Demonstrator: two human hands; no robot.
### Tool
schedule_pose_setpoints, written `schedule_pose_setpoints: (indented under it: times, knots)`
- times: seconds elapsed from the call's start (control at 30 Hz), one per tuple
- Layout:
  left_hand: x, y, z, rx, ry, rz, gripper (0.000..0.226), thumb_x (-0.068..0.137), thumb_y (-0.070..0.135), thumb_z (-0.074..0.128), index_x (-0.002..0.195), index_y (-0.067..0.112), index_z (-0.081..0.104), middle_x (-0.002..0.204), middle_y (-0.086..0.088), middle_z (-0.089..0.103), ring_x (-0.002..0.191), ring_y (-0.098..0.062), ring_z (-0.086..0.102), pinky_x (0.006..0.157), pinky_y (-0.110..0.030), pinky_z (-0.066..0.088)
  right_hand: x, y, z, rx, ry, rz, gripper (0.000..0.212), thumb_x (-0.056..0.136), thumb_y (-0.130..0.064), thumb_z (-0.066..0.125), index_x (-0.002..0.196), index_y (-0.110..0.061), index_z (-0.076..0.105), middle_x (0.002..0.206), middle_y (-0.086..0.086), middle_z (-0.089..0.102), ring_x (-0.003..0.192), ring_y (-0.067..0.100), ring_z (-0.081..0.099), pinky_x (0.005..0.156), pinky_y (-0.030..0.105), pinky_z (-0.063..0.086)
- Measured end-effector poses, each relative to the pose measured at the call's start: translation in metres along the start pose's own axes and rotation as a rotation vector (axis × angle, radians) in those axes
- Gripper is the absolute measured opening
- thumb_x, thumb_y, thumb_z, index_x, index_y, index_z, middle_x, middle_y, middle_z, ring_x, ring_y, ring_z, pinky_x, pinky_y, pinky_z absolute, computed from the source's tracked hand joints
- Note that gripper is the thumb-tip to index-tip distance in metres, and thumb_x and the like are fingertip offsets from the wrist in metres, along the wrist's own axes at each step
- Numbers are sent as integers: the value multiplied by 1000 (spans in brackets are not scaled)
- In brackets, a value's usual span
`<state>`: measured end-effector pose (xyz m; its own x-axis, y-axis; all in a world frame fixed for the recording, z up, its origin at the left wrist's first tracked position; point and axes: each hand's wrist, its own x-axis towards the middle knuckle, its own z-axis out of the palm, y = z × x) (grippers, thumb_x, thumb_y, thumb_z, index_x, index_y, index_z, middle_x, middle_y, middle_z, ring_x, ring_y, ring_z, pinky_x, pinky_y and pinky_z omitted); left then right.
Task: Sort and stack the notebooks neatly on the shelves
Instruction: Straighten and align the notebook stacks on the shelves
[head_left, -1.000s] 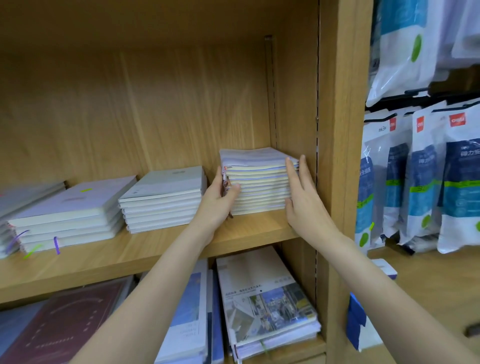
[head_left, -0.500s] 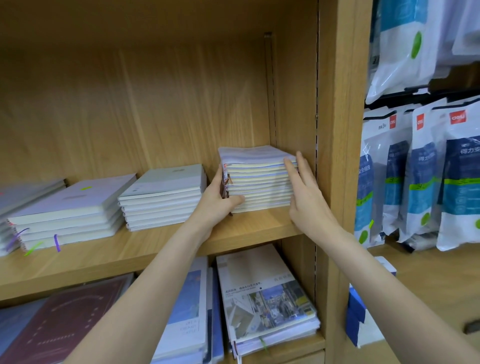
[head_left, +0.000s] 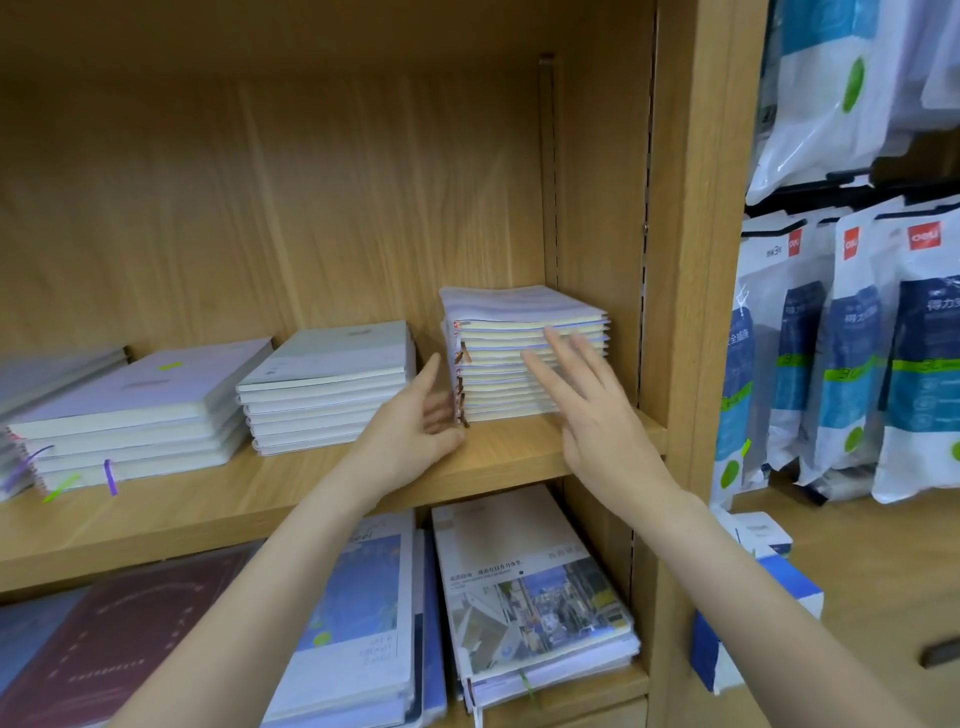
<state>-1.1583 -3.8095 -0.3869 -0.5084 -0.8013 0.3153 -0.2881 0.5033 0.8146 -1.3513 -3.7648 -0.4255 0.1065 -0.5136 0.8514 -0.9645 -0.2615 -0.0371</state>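
Lilac-and-cream notebook stack, tan shelf

On the upper shelf we see four stacks in a row. The right stack sits at 1 o'clock, close beside the cabinet's side wall. The middle stack lies just to its left, near 12 o'clock, and the left stack at 10 o'clock, with the far-left stack at the edge of view at 9 o'clock. Our left hand is before the right stack's left corner; our right hand is before its front face. On the lower shelf, at 6 o'clock, more notebooks lie flat under the right stack. Hanging packets are at 3 o'clock, beyond the cabinet post.
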Motion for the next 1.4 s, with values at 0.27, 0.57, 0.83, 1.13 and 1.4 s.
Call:
schedule_pose_setpoints:
  times: [0.27,0.57,0.83,1.13,1.4]
  knots:
    - [0,2,2,134,27,-69,92,84,-5,58,148,14,-6,138,-13,48,124,-19,50,107,-30,37,-15,-4,2,-24,-47,77,48,90,-15,31,133,-5,49,141,13,47,113,27,58,100,43,42]
    - [-7,17,10,133,98,-154,90,86,9,61,149,11,-3,130,-6,55,115,-14,55,91,-23,41,-23,-14,-19,55,-128,384,50,94,-4,38,143,-2,26,102,11,64,104,25,59,115,39,20]
    - [-12,21,10,211,175,-42,77,88,17,60,148,14,13,124,9,48,114,-14,51,82,-20,35,-9,-22,-34,228,-123,399,61,93,-2,41,148,-11,16,128,16,51,117,29,51,101,37,39]
    - [-17,15,-8,129,185,-25,68,90,9,53,148,16,18,135,-4,50,99,-8,51,83,-19,38,17,-28,-30,1,-274,358,55,94,-4,41,146,-14,28,155,16,12,140,36,14,114,43,17]
    - [-121,-28,-89,280,547,183,49,86,-5,46,134,7,42,124,-5,58,113,-15,55,91,-13,33,28,-129,-26,113,-117,160,51,87,3,51,137,-2,42,141,21,39,129,36,37,108,41,29]
